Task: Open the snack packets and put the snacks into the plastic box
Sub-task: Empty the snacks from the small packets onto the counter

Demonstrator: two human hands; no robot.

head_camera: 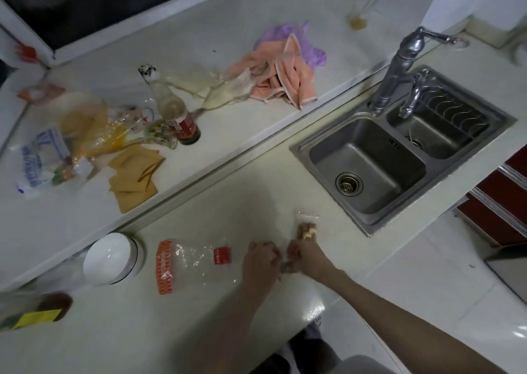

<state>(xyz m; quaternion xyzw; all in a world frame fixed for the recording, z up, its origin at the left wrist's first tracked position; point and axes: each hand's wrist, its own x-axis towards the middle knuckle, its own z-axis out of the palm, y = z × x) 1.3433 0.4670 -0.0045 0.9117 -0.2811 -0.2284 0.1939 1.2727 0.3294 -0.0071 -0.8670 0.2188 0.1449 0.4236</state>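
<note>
Head view, looking down on a pale countertop (199,325) with a raised back ledge.

Writing: no brand legible anywhere. The clear packet (194,265) has an orange printed end and a small red tag, text too small to read. The dark bottle (178,117) on the ledge has a red label, blurred. A blue-and-white bag (42,159) at far left has print, unreadable.

Hands: left hand (261,262) and right hand (305,259) sit close together near the counter's front, fingers of both curled in and pinching a small clear wrapper (286,266) between them. Both grips are tight. Wrapper contents cannot be told.

Snack pieces (307,230), pale tan, lie on the counter just beyond the right hand's knuckles, near or touching them. A thin clear strip lies a little farther back.

The clear packet lies flat just left of the left hand, its near edge at the fingers.

A white-lidded round container (112,258) stands left of the packet.

Double steel sink (399,157) with tap is at right. Pink cloth (285,80) and tan flat sheets (134,177) lie on the ledge.
</note>
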